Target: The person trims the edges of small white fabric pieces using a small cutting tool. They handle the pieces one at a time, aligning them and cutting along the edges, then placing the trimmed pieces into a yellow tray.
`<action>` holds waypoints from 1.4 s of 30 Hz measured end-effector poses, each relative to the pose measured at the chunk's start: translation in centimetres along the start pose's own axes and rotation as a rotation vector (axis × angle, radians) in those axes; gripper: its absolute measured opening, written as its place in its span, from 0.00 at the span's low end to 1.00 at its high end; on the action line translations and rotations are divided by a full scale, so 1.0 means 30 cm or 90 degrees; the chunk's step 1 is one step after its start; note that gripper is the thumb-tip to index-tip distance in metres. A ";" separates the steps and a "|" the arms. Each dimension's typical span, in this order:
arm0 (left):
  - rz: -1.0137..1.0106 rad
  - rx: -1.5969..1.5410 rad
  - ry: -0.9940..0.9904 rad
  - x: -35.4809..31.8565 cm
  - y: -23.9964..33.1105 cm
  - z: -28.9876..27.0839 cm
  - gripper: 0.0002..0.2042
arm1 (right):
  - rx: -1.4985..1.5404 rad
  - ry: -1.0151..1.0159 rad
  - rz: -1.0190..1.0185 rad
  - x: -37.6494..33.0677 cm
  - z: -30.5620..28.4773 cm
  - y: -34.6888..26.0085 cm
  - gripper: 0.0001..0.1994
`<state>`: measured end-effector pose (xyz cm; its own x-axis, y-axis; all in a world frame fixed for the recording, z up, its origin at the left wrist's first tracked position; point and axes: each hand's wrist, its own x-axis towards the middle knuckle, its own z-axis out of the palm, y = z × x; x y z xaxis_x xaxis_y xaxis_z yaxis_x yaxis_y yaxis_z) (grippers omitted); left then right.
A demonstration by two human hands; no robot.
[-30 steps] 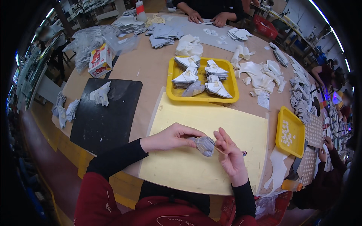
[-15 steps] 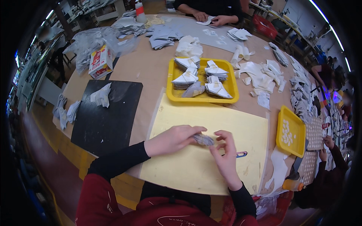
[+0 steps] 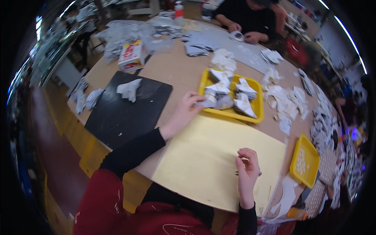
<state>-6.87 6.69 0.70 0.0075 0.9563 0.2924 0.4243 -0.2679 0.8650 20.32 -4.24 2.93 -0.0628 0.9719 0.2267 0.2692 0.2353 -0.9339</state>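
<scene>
My left hand reaches to the near left corner of a yellow tray. Its fingers are closed on a small grey bundle of cut pieces, held at the tray's rim. Several banded stacks of white and grey cut pieces fill the tray. Over the cream board, my right hand is loosely curled, thumb apart from the fingers, with nothing visible in it. A small tool lies partly hidden behind that hand; only its ends show.
A black mat with a pale scrap lies at left. A smaller yellow tray holding white pieces stands at right. White scraps, a box and plastic bags lie around. Across the table a person handles a white piece.
My left hand has carried the grey bundle from over the board to the large tray. My right hand has come away from the bundle. The whole view has shifted and tilted.
</scene>
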 end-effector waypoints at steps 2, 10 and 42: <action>0.094 0.039 0.028 0.006 -0.014 0.018 0.13 | -0.016 0.026 -0.014 -0.008 0.007 -0.025 0.08; 0.099 0.048 0.256 0.016 0.112 -0.210 0.15 | -0.147 0.021 -0.095 -0.026 0.003 -0.034 0.06; 0.010 0.166 0.146 -0.487 0.050 -0.332 0.21 | -0.340 0.019 0.001 -0.169 -0.124 0.106 0.10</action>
<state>-15.38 -8.85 1.79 -0.1757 0.8931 0.4142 0.6432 -0.2144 0.7351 25.08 -8.41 -0.16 -0.0374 0.9700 0.2403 0.7209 0.1927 -0.6658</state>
